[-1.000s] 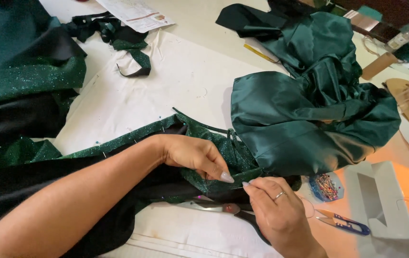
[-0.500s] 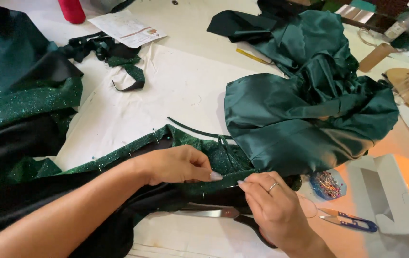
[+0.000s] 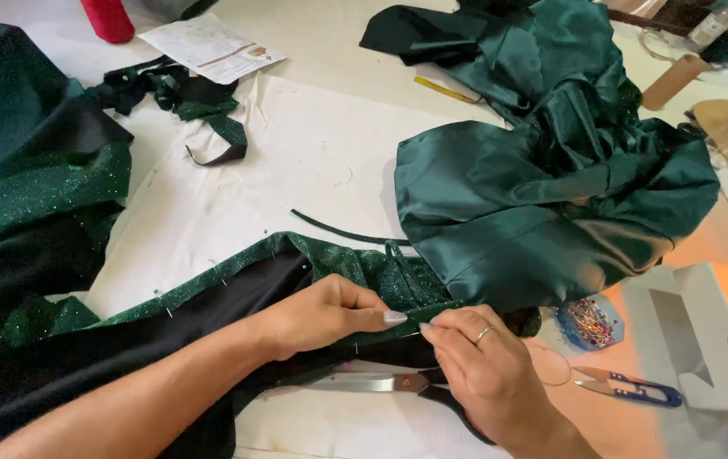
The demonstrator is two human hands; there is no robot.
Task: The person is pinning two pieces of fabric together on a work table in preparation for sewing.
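Since a second ago the two hands have drawn closer along the glittery green fabric edge, and the view has dropped slightly, so the work has crept along the seam. The left hand presses flat on the fabric, fingers closed down on it. The right hand pinches what looks like a pin at the edge, fingertips shut. The edge lies across the counter, sparkly dark green over black lining, dotted with pins. Scissors lie just beneath the hands; a green satin heap sits beyond.
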